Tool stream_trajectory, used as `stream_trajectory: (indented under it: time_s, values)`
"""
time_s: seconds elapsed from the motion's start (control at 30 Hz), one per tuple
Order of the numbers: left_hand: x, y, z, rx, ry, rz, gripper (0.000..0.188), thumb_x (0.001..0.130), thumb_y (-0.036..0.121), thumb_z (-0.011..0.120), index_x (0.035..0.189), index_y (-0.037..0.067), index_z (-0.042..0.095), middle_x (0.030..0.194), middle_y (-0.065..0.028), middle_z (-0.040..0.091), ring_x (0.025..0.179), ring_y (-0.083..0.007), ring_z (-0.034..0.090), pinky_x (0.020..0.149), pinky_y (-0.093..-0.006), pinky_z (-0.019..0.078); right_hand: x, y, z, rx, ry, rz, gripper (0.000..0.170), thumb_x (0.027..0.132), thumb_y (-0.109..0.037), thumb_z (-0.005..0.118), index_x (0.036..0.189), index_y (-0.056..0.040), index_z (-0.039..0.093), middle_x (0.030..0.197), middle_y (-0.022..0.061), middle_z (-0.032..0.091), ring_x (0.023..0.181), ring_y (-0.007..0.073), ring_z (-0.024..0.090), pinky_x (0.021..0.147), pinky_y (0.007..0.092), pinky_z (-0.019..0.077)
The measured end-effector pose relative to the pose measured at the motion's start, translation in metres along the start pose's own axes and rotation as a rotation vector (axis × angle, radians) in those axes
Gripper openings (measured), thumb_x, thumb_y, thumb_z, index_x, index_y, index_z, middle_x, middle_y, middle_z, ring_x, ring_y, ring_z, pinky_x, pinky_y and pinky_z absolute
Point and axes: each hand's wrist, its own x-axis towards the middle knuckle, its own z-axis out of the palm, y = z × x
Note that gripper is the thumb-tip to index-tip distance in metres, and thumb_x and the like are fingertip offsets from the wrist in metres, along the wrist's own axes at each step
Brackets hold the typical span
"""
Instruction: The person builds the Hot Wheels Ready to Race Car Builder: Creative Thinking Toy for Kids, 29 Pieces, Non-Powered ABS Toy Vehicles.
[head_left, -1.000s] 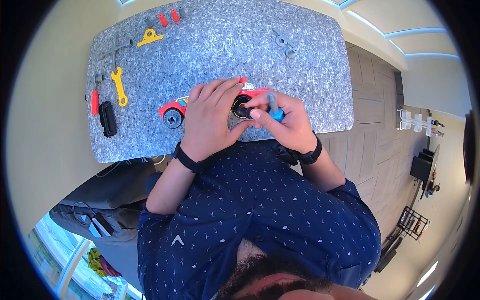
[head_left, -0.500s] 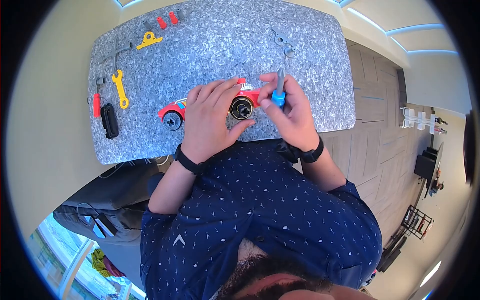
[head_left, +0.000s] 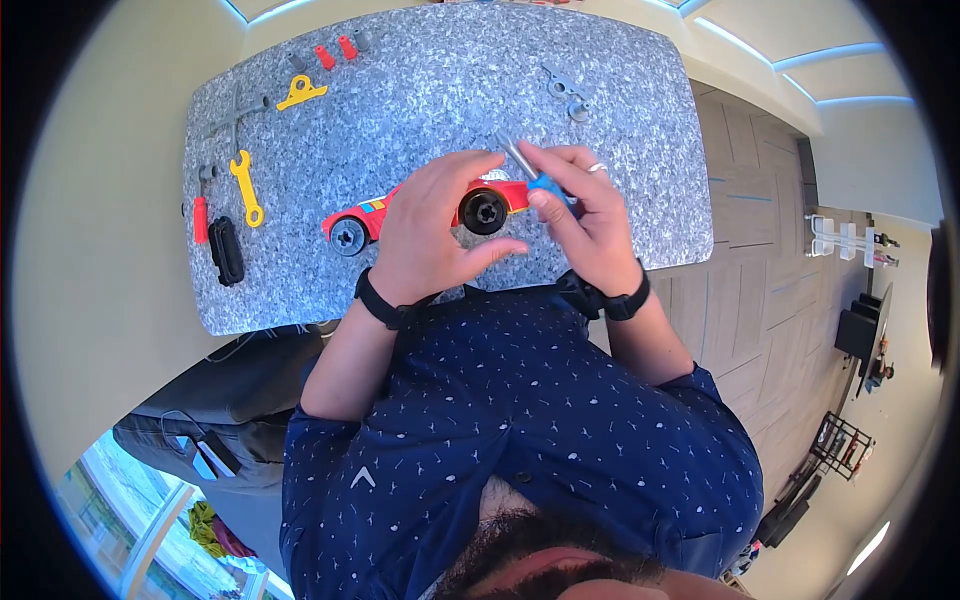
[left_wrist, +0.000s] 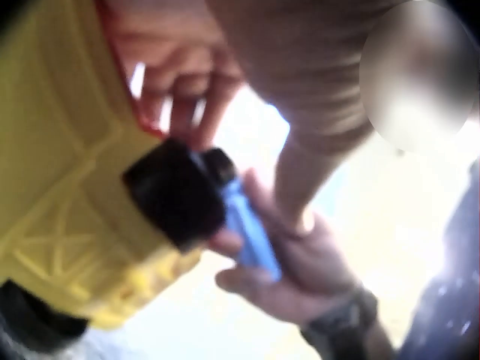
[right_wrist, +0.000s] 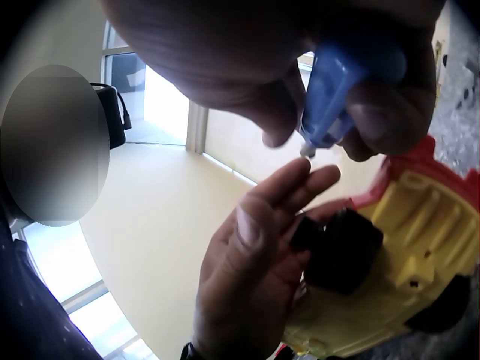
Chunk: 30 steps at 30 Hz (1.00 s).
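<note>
The left hand lies over the middle of a red toy car, its fingers bent over the far side and its thumb spread clear of the car. A black wheel faces up beside that thumb. Past the car's right end, the right hand holds a screwdriver by its blue handle, the grey shaft pointing up and left. In the left wrist view the car's yellow underside shows. The blue handle sits between right-hand fingers in the right wrist view.
On the grey speckled table, a yellow wrench, a black part and a red-handled tool lie left. Farther back are a yellow piece, small red pieces and grey parts.
The right hand has come off the wheel, and its screwdriver has swung from upright to pointing up and left. The left hand stays over the car, which has tilted slightly.
</note>
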Motion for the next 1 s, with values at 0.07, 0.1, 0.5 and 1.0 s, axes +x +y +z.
stream_trajectory:
  time_s: [0.07,0.1,0.5,1.0]
  values:
    - [-0.003,0.0,0.001,-0.079,0.007,-0.072,0.085,0.07,0.037,0.106,0.14,0.008,0.068,0.137,-0.0132,0.075,0.123,-0.0333,0.075,0.103,-0.0437,0.0598,0.001,-0.011,-0.009,-0.057,0.081,-0.053,0.042,0.088,-0.004,0.091,0.13,-0.0089,0.084,0.121,0.01,0.073,0.098,0.0206,0.071,0.089,0.0327,0.0571]
    - [-0.005,0.0,0.002,-0.119,0.012,-0.108,0.085,0.07,0.036,0.107,0.14,0.008,0.068,0.136,-0.013,0.075,0.122,-0.0328,0.076,0.103,-0.0434,0.0601,0.001,-0.017,-0.017,-0.061,0.027,-0.07,0.041,0.088,-0.005,0.092,0.128,-0.0087,0.085,0.119,0.0102,0.074,0.099,0.0208,0.072,0.089,0.0329,0.0575]
    - [-0.011,-0.007,0.001,0.013,-0.037,0.12,0.03,0.085,0.022,0.093,0.11,0.014,0.079,0.112,0.0002,0.081,0.113,-0.0264,0.075,0.098,-0.0424,0.0539,0.004,-0.089,-0.023,-0.488,-0.249,-0.212,0.026,0.09,-0.013,0.089,0.115,-0.0084,0.082,0.12,0.0108,0.078,0.089,0.0292,0.079,0.074,0.0367,0.0628]
    - [-0.013,-0.009,-0.002,-0.132,-0.037,0.025,0.033,0.083,0.016,0.089,0.115,0.014,0.079,0.114,-0.0051,0.08,0.11,-0.03,0.074,0.096,-0.0451,0.0532,0.01,-0.06,0.009,0.239,-0.083,-0.276,0.045,0.08,-0.012,0.101,0.121,-0.0056,0.083,0.118,0.011,0.082,0.077,0.011,0.071,0.068,0.0246,0.0546]
